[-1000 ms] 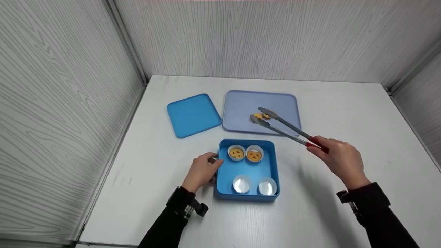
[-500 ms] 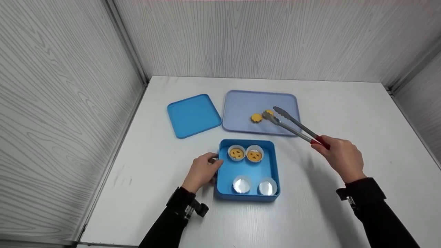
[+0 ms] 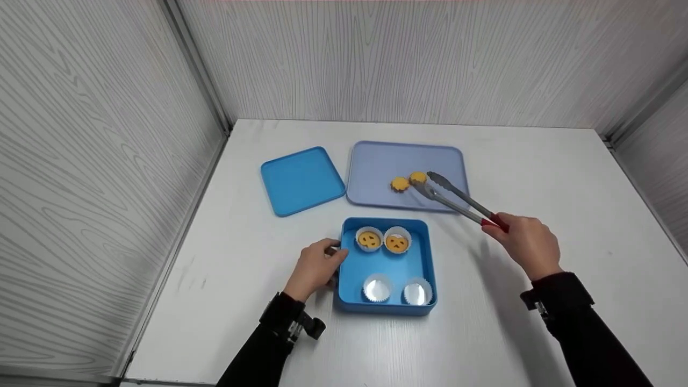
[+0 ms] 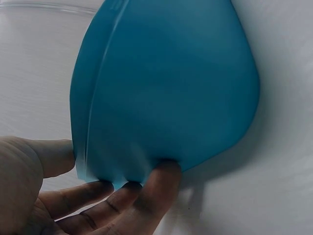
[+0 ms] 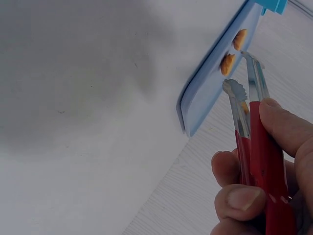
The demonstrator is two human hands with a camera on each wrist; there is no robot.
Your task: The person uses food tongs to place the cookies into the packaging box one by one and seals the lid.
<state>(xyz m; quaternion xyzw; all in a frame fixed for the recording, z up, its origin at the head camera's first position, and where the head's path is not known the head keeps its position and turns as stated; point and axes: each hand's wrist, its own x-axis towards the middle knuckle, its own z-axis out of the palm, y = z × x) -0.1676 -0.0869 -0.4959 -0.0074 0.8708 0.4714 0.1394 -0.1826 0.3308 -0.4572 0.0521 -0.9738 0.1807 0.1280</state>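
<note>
My right hand grips metal tongs by their red handles. In the head view the parted tong tips are over the lavender tray, right at the further right of two yellow, scalloped cookies. The other cookie lies just left of it. My left hand holds the left wall of a blue square box, thumb over the rim and fingers against the outside, as the left wrist view shows. Inside, two white paper cups hold cookies at the back; two empty paper cups stand in front.
A flat blue square lid or tray lies left of the lavender tray, close to its edge. All of it stands on a white table. Grey wood-grain panels close off the back and sides.
The tongs were spread over both cookies, then shifted right, uncovering the left one. They now sit slightly lower at the right cookie. The left hand and the box have stayed put.
</note>
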